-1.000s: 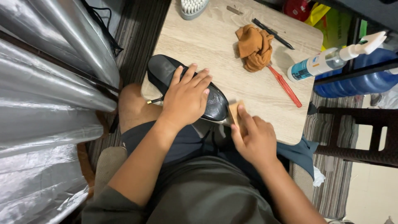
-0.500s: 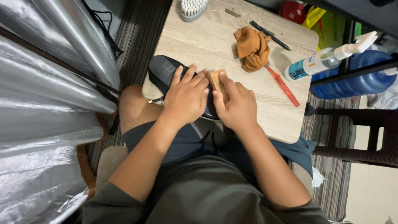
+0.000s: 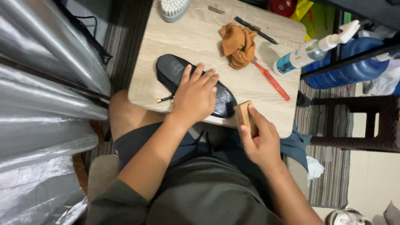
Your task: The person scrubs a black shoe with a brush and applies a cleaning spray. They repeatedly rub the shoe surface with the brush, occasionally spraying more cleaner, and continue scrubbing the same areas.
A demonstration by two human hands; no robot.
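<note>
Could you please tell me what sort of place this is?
Probably a corner of a home used for shoe care: a small wooden table, a black shoe, a spray bottle, and a striped rug.

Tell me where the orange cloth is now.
In the head view the orange cloth lies on the far part of the table, beyond the black shoe, beside the red tool.
</note>
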